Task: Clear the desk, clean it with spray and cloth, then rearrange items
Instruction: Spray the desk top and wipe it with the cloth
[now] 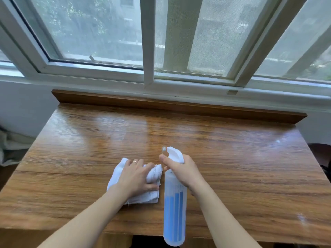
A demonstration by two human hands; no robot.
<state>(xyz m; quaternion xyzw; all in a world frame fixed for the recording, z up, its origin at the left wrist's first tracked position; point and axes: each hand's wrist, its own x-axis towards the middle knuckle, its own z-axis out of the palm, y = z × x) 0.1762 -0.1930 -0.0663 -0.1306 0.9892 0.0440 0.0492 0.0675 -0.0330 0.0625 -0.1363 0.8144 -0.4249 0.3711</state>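
Closest to us, the spray bottle point(174, 210) hangs over the near edge of the wooden desk point(241, 158), its long translucent body with the blue liquid running almost straight toward the person, white nozzle head at the far end. Her right hand point(180, 171) is wrapped round the bottle's neck, forefinger stretched forward along the trigger, so the nozzle points away from her, out over the bare middle of the desktop toward the window point(100, 33). Just beside it, on the left, the left hand point(137, 176) lies on the white cloth point(152, 178), fingers curled into its bunched folds and pressing it down on the wood; the cloth sits near the front edge, almost touching the bottle. I'd judge the spraying step is under way, with wiping next: the wetted patch would lie ahead of both hands, farther from her, so the cloth hand, already the nearer one to the desk's centre-left, need only push forward.
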